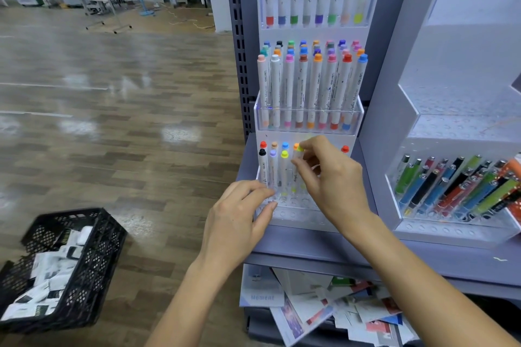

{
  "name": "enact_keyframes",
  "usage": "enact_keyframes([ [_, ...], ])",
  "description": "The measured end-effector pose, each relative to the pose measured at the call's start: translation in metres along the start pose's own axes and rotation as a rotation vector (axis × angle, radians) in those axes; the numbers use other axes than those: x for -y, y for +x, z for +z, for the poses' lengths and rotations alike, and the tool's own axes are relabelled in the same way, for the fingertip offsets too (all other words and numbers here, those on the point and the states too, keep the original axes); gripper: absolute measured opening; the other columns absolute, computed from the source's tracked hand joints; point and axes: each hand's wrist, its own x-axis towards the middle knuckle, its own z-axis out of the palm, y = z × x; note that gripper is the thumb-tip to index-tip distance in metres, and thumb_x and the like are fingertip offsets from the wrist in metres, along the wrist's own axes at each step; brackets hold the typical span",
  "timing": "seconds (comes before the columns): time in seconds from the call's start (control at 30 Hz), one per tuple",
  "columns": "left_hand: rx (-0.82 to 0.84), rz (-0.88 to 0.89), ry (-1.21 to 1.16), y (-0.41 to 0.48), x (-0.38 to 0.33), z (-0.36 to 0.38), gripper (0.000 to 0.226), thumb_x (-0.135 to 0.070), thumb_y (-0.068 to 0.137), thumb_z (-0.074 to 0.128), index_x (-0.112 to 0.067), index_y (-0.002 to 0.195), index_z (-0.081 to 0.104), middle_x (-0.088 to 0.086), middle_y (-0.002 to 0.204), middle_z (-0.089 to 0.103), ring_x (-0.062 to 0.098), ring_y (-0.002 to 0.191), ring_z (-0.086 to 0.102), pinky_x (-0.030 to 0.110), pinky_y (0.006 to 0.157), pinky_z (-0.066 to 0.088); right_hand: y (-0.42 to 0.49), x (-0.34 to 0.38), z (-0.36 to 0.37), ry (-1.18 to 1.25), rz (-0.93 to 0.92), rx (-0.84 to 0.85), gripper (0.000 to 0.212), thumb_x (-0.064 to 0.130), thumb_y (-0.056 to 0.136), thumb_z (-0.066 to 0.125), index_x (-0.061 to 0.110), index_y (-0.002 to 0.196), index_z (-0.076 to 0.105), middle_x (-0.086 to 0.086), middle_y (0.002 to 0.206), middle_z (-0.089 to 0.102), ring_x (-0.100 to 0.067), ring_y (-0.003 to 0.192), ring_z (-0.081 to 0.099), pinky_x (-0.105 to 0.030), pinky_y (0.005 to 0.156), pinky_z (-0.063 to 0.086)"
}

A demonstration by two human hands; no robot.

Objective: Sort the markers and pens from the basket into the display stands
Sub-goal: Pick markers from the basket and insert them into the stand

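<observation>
Right hand [332, 177], near centre toward 1 o'clock, pinches lime-cap marker [300, 148] with thumb and fingertips. Marker stands in bottom row of clear marker stand [296, 214]. Left hand [239, 217] at 7 o'clock from right hand, fingers loosely bent, tips rest on stand's front edge, hold nothing. Black basket [93, 270] on floor at 8 o'clock. Pen stand [451, 231] at 3 o'clock.
</observation>
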Motion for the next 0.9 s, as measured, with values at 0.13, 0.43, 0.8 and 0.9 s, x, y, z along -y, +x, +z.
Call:
enact_keyframes([
  [0.13, 0.004, -0.010, 0.001, -0.001, 0.000, 0.000, 0.025, -0.032, 0.088, 0.056, -0.016, 0.099, 0.073, -0.004, 0.098, 0.067, 0.011, 0.098, 0.061, 0.016, 0.084, 0.044, 0.002, 0.004, 0.001, -0.062, 0.039, 0.031, 0.015, 0.017, 0.085, 0.067, 0.010, 0.093, 0.056, -0.001, 0.073, 0.063, -0.025, 0.060, 0.061, -0.040, 0.053, 0.052],
  [0.43, 0.025, -0.043, -0.029, -0.002, 0.000, 0.000, 0.027, -0.033, 0.088, 0.055, -0.017, 0.101, 0.073, -0.005, 0.103, 0.067, 0.010, 0.101, 0.061, 0.017, 0.086, 0.045, -0.010, 0.009, 0.004, -0.010, 0.130, 0.068, 0.021, 0.014, 0.085, 0.067, 0.013, 0.103, 0.056, 0.002, 0.081, 0.062, -0.020, 0.069, 0.061, -0.040, 0.061, 0.053],
  [0.8, -0.138, -0.342, -0.307, -0.003, -0.015, -0.014, 0.031, -0.035, 0.089, 0.053, -0.019, 0.111, 0.067, -0.016, 0.104, 0.063, -0.003, 0.097, 0.058, 0.010, 0.086, 0.042, -0.049, 0.014, -0.045, 0.406, 0.553, -0.105, 0.021, 0.013, 0.092, 0.058, 0.020, 0.112, 0.059, 0.015, 0.105, 0.064, 0.005, 0.098, 0.060, -0.008, 0.083, 0.045],
  [0.9, -0.137, -0.342, -0.346, -0.002, -0.034, -0.015, 0.039, -0.043, 0.089, 0.044, -0.021, 0.113, 0.066, -0.026, 0.104, 0.059, -0.006, 0.098, 0.058, 0.005, 0.084, 0.040, -0.063, 0.016, -0.066, 0.448, 0.635, -0.130, 0.023, 0.022, 0.094, 0.055, 0.022, 0.116, 0.061, 0.011, 0.110, 0.066, 0.000, 0.103, 0.060, -0.017, 0.089, 0.048],
])
